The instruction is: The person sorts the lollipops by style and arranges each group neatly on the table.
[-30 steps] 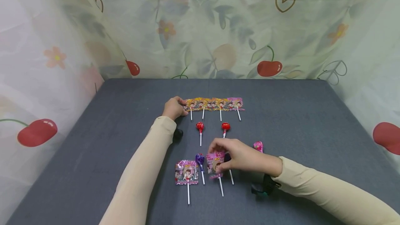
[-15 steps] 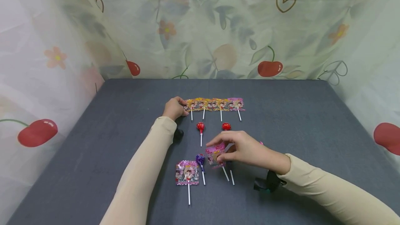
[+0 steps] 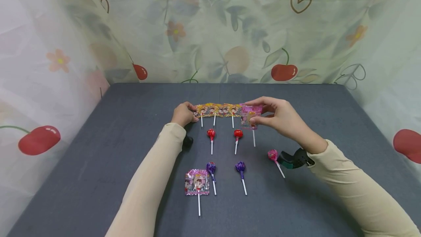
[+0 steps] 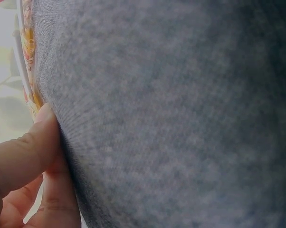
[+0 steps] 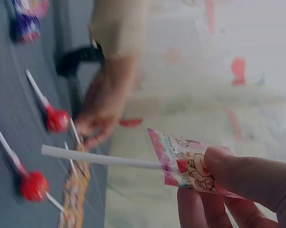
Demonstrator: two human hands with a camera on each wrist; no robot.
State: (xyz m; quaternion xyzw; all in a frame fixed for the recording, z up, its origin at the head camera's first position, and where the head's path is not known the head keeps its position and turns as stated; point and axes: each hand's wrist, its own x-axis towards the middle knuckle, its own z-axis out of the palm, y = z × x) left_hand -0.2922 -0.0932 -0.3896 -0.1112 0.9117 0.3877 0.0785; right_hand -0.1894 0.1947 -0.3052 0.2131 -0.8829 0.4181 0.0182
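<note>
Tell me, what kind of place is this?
Maybe a little curtained-off booth, but I can't be sure. A cherry-patterned curtain hangs behind and on both sides of a dark grey table, with lollipops laid out on it.

Curtained booth point(image 3: 36, 68): printed cloth point(image 3: 217, 28) round grey table point(image 3: 98, 149).

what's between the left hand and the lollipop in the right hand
The head view shows a row of yellow-wrapped lollipops between the left hand and the held pink-wrapped lollipop.
</note>
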